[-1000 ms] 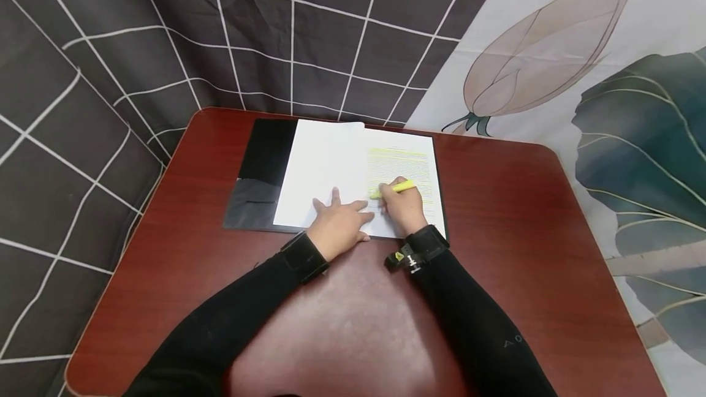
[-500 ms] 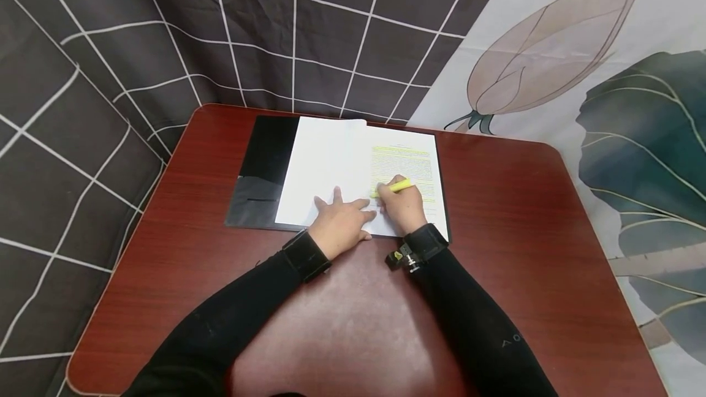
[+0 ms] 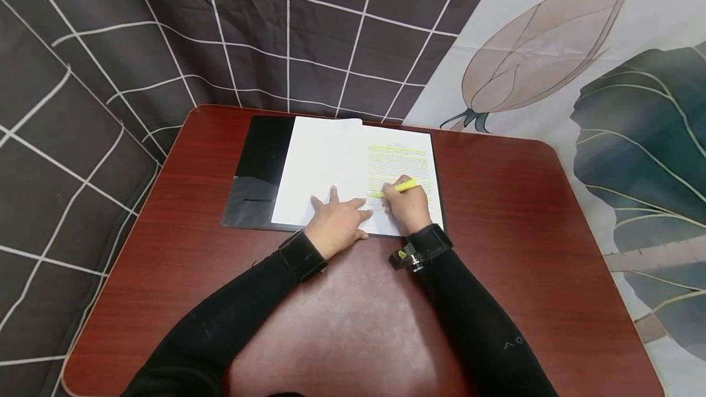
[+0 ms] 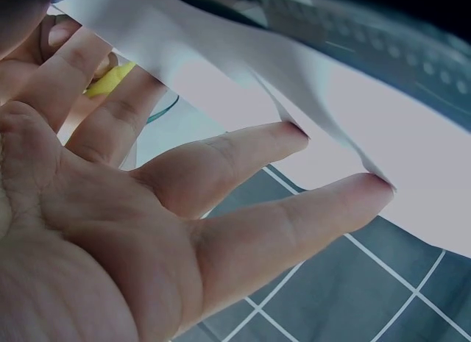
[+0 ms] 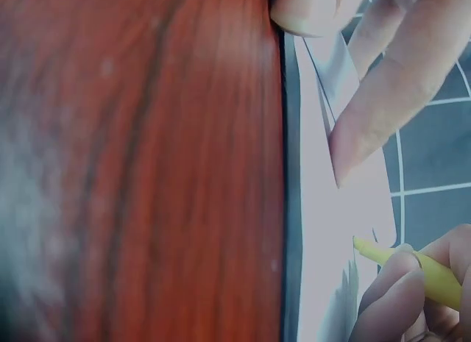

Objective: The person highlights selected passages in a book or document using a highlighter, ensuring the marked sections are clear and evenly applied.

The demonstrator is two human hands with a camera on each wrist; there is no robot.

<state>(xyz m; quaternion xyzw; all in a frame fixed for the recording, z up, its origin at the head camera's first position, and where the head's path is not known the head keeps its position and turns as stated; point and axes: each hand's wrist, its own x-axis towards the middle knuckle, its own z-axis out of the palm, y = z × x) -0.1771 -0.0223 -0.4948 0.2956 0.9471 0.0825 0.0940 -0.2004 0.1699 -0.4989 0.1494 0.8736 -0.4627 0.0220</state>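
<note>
A black folder (image 3: 250,202) lies spread on the table with white sheets in it. On the right is a printed page (image 3: 398,139), many of its lines marked yellow; the left sheet (image 3: 320,158) looks blank. My right hand (image 3: 409,208) pinches a yellow highlighter (image 3: 407,185), its tip down at a line in the lower half of the text. In the right wrist view the highlighter (image 5: 440,282) shows between thumb and fingers, tip at the paper. My left hand (image 3: 336,225) lies spread across the sheets' lower inner edges, fingertips pressing the paper (image 4: 412,129) in the left wrist view.
The reddish-brown table (image 3: 513,213) extends on both sides of the folder and toward the body. Behind it hangs a dark curtain (image 3: 325,35) with a white grid, joined by a floral cloth (image 3: 540,66) at the right. Black bands with cameras (image 3: 421,247) circle both wrists.
My right hand has slid a little to the right along a text line with the highlighter. The left hand stays in place on the sheets, and the head view has shifted slightly.
</note>
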